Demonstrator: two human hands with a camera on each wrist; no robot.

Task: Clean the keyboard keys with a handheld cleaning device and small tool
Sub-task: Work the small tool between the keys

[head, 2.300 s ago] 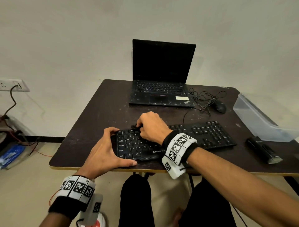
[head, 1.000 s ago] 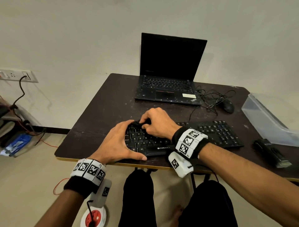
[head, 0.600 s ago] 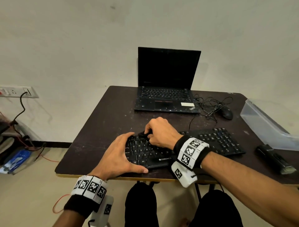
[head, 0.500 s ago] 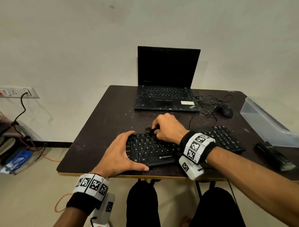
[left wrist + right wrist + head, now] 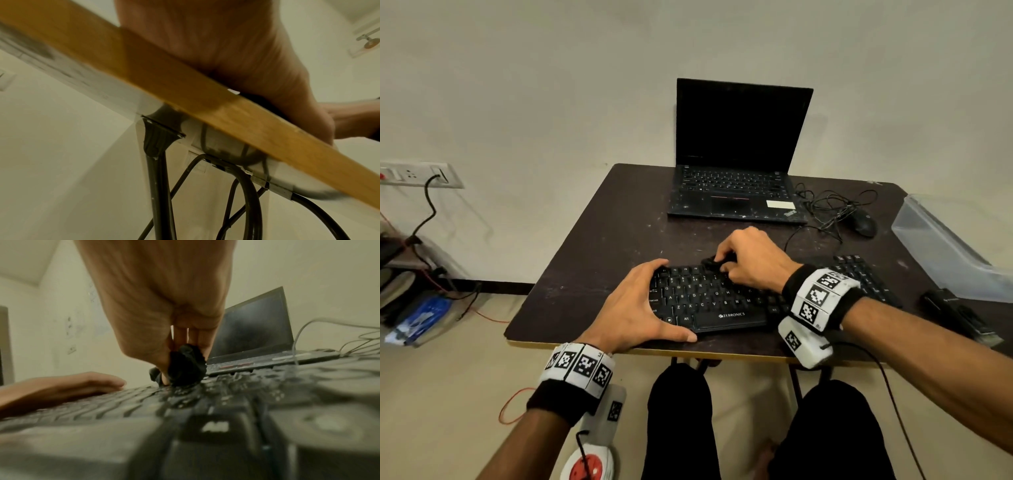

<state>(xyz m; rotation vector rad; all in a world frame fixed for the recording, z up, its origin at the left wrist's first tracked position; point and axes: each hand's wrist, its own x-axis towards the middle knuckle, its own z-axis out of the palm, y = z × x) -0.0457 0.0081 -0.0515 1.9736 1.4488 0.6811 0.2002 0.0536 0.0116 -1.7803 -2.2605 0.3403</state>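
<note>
A black keyboard (image 5: 709, 301) lies near the table's front edge. My left hand (image 5: 633, 308) clamps its left end, thumb along the front edge and fingers curled over the back corner. My right hand (image 5: 753, 260) pinches a small black tool (image 5: 714, 262) and holds it down on the top key rows, left of the middle. The right wrist view shows the tool (image 5: 185, 366) touching the keys (image 5: 144, 402) under my curled fingers. A black handheld cleaning device (image 5: 959, 313) lies untouched at the table's right edge. The left wrist view shows only my palm (image 5: 226, 48) above the table edge (image 5: 185, 91).
An open laptop (image 5: 736, 192) stands at the back of the table. A mouse (image 5: 863, 224) with tangled cable lies to its right. A clear plastic box (image 5: 941, 246) sits at the far right. My knees are under the table's front edge.
My right hand has slid the small tool a little to the right along the top key rows. My left hand has kept its hold on the keyboard's left end.
</note>
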